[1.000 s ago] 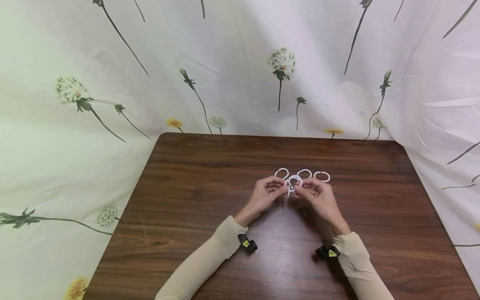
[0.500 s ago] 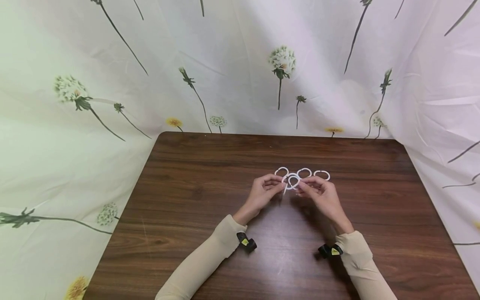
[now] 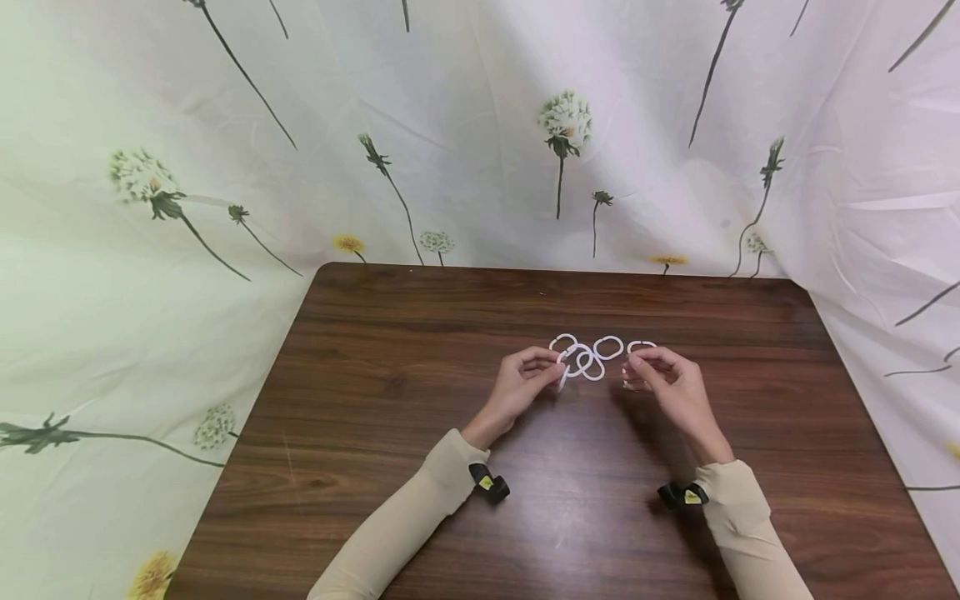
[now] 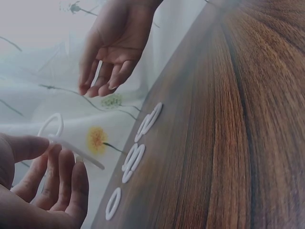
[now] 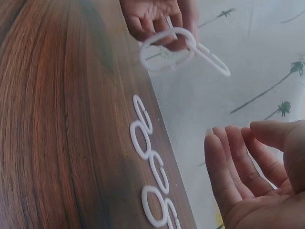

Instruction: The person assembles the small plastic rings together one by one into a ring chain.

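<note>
Left hand [image 3: 517, 387]: fingers pinching a chain [image 5: 191, 42] of white rings, apparently linked, raised above the tabletop [image 3: 375, 375].
Right hand [image 3: 671, 387]: fingers loosely extended, gripping nothing, apart from the chain.
Other rings [image 5: 133, 140]: on the tabletop, beyond both sets of fingers.
Step in hand: seemingly joining rings, between links.
Next move: likely calls for the right fingers to pinch another ring.

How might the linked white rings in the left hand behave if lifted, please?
The linked white rings would probably flex at their joins, sitting at different angles in the left hand. Each looks stiff, holding its loop, and likely light, being thin.
</note>
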`<action>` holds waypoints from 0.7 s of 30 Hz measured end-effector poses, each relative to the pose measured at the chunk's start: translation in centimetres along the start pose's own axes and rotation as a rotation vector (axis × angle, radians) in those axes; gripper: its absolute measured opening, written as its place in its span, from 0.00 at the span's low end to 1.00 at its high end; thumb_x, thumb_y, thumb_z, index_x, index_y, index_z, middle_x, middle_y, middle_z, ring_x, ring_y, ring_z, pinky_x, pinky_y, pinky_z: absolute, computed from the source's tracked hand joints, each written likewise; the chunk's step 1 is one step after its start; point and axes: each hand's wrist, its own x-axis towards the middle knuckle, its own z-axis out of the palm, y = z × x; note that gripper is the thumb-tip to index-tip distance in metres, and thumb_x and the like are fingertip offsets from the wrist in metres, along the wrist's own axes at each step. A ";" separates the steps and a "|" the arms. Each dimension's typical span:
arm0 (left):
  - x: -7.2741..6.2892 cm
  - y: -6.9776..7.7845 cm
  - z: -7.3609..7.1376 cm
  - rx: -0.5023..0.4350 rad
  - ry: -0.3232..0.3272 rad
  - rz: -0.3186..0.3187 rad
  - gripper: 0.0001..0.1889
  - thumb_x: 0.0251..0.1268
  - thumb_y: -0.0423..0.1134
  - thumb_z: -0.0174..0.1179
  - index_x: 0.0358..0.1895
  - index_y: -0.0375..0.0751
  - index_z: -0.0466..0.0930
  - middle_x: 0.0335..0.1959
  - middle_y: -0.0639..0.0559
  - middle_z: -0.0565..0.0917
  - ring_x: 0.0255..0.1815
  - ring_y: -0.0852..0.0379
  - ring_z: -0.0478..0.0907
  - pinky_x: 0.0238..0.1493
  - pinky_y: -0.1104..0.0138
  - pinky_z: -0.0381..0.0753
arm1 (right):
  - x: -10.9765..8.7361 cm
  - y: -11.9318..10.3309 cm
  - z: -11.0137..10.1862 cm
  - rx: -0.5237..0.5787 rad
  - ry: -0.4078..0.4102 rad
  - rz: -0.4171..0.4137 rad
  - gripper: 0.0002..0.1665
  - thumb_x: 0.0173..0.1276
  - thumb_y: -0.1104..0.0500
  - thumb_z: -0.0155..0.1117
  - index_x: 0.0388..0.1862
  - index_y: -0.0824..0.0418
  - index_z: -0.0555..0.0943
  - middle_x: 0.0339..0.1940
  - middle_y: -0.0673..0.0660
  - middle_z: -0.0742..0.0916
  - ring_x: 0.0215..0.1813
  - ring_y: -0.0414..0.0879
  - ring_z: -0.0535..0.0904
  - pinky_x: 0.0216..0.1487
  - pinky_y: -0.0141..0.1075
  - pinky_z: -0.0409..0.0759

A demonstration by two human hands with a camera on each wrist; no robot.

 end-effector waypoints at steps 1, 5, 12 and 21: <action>0.0 0.0 0.0 -0.002 0.003 -0.003 0.16 0.68 0.29 0.67 0.55 0.21 0.81 0.45 0.32 0.87 0.35 0.68 0.85 0.50 0.55 0.92 | 0.0 0.0 -0.2 -0.011 0.006 0.004 0.21 0.77 0.63 0.64 0.52 0.84 0.76 0.35 0.48 0.92 0.37 0.43 0.92 0.41 0.37 0.92; 0.0 0.1 0.0 -0.015 0.006 -0.011 0.15 0.68 0.28 0.67 0.54 0.22 0.82 0.44 0.35 0.87 0.34 0.66 0.85 0.53 0.44 0.90 | -0.2 -0.2 -0.9 -0.091 0.030 0.030 0.22 0.77 0.60 0.65 0.54 0.82 0.77 0.34 0.44 0.92 0.38 0.39 0.91 0.42 0.37 0.92; 0.0 0.1 0.0 -0.037 0.011 -0.007 0.14 0.68 0.27 0.66 0.53 0.22 0.82 0.38 0.46 0.88 0.34 0.59 0.86 0.53 0.39 0.87 | -0.2 0.1 -1.8 -0.216 0.056 0.053 0.23 0.77 0.57 0.66 0.57 0.77 0.80 0.36 0.34 0.89 0.40 0.35 0.91 0.40 0.33 0.91; -0.1 -0.1 0.2 -0.050 0.011 -0.009 0.15 0.68 0.27 0.66 0.53 0.18 0.80 0.36 0.50 0.88 0.35 0.59 0.87 0.53 0.40 0.88 | -0.3 0.7 -2.8 -0.183 0.042 0.044 0.20 0.76 0.63 0.66 0.56 0.79 0.78 0.39 0.44 0.91 0.39 0.37 0.91 0.38 0.40 0.92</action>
